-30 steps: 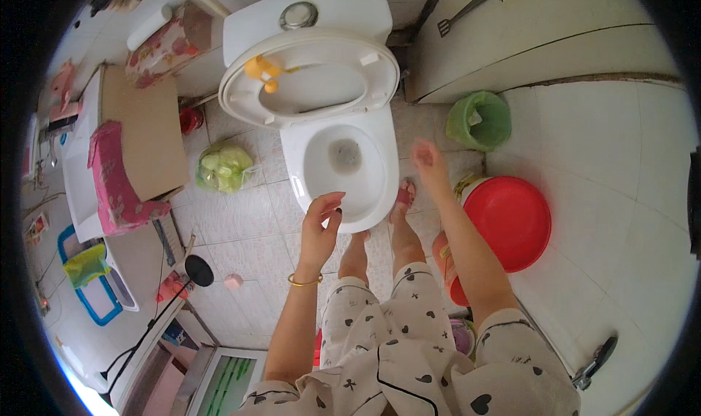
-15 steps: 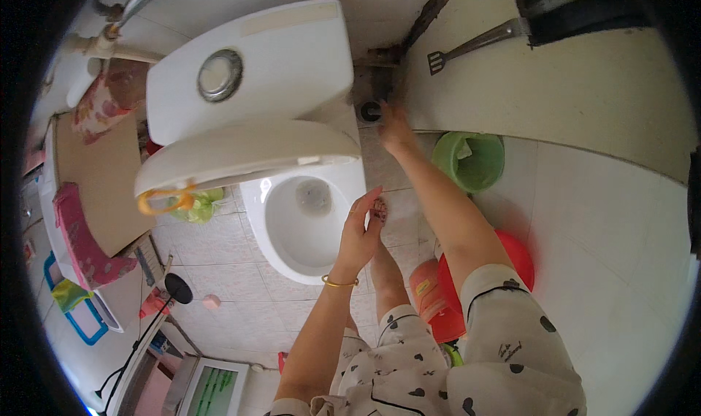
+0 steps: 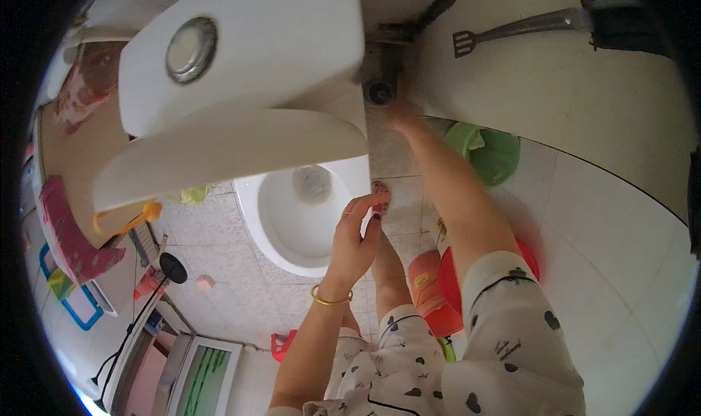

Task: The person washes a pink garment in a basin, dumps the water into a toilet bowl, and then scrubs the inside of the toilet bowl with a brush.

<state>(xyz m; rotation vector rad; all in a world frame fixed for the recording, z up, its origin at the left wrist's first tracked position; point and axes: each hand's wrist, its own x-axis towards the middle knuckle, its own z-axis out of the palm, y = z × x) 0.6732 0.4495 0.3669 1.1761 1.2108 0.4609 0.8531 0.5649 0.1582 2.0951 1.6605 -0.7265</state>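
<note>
The toilet [image 3: 248, 58] has its lid [image 3: 234, 149] up. Reckoned from its bowl [image 3: 251, 222], the green bin [image 3: 504, 164] lies toward two o'clock. The left hand [image 3: 355, 237], near three, is empty, thumb and fingers apart. The right hand [image 3: 404, 115], blurred — grip impossible to tell — is near a dark round object [image 3: 380, 93] toward one, seemingly not yet lifted.

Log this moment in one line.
left hand: open, near toilet bowl | right hand: blurred, near dark round object | toilet lid: raised
</note>
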